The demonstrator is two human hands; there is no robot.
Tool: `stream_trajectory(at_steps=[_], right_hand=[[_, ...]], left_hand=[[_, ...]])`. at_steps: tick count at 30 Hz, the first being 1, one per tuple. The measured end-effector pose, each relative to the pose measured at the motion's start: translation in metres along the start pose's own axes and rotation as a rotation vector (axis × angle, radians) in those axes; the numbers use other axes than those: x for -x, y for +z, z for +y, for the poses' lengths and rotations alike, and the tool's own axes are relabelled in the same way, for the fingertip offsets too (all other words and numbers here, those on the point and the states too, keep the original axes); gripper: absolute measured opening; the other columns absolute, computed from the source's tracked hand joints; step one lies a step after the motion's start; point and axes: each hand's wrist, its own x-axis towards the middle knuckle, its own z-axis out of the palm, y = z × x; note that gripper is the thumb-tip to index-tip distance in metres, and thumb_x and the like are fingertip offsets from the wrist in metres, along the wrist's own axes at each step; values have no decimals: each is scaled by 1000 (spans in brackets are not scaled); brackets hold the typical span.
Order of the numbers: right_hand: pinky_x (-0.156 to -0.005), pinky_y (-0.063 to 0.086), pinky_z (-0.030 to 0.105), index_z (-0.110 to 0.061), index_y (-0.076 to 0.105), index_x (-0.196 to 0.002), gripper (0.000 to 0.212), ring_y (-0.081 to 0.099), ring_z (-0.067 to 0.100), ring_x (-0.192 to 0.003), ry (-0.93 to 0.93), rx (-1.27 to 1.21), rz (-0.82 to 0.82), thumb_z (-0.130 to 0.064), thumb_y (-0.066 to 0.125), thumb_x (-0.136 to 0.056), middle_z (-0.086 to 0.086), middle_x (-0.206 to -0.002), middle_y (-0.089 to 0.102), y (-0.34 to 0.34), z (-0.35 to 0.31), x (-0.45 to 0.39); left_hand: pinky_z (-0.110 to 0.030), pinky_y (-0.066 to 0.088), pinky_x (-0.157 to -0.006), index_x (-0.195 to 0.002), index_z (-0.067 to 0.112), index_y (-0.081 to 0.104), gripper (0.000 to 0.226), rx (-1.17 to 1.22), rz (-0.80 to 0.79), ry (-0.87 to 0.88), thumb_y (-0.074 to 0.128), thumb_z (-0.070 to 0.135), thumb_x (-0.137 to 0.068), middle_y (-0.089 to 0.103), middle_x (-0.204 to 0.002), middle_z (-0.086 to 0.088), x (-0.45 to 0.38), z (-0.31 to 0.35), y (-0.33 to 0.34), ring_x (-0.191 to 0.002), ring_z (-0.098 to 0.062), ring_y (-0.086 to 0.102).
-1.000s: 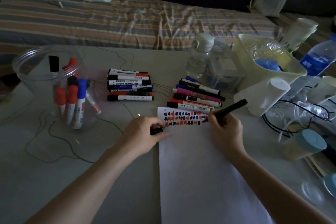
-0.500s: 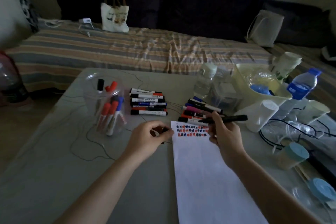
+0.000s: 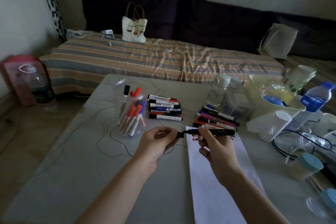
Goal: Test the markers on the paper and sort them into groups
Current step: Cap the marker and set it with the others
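Observation:
My right hand [image 3: 216, 149] grips a black marker [image 3: 221, 132] held level over the top of the white paper [image 3: 216, 187], tip pointing left. My left hand [image 3: 156, 141] pinches its black cap [image 3: 180, 134] just off the tip. Small red and black test marks [image 3: 195, 139] show on the paper beside my right hand. Two groups of markers lie on the table: a stacked pile [image 3: 164, 110] in the middle and another pile [image 3: 216, 117] to its right. A clear plastic jar [image 3: 130, 110] at the left holds several red, blue and black markers.
Thin wires [image 3: 107, 132] snake over the grey table [image 3: 72, 178]. At the right stand water bottles [image 3: 218, 91], a pale green bin [image 3: 272, 96], white cups [image 3: 274, 125] and teal-lidded jars [image 3: 307, 166]. A striped bed [image 3: 145, 56] with a tote bag [image 3: 134, 25] lies behind.
My right hand lifted the marker off the paper and turned it level. My left hand brought the cap up to its tip. The camera tilted up, showing more of the bed.

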Motion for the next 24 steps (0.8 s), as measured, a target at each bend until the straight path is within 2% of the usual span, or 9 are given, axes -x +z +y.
stream_trajectory(at_steps=[6,9,14,18,24], right_hand=[[-60,39,29,-13,65,-80,13,50,15,-66,-5,-29,16,-16,64,-92,2,-65,56,6,1,-2],[-61,43,27,-8,69,-88,12,54,14,-67,6,-7,-27,-20,66,-91,4,-69,61,8,3,-2],[-62,44,27,-8,72,-89,18,55,14,-69,42,-15,-48,-25,70,-86,7,-74,65,5,4,-5],[-60,45,25,-5,71,-94,18,54,14,-64,63,-66,-93,-20,70,-84,7,-70,63,6,3,-5],[-55,48,19,2,67,-94,22,54,10,-57,137,-139,-70,-17,70,-84,6,-67,62,11,4,-1]], left_hand=[[-19,58,-75,-94,-3,65,14,127,11,-28,69,2,-82,74,-84,-11,-5,6,-3,-77,-17,73],[-20,57,-75,-89,2,66,10,77,-8,-19,72,3,-81,74,-86,-13,-4,6,-1,-81,-20,72],[-33,55,-89,-87,4,67,14,-39,6,42,77,8,-78,74,-82,-10,-5,6,-1,-85,-25,72],[-38,55,-92,-86,5,67,16,-76,16,72,78,9,-76,74,-80,-9,-5,4,-1,-84,-25,72],[-30,55,-81,-87,9,67,17,-165,67,141,79,14,-77,75,-79,-5,-1,-4,4,-82,-20,73]])
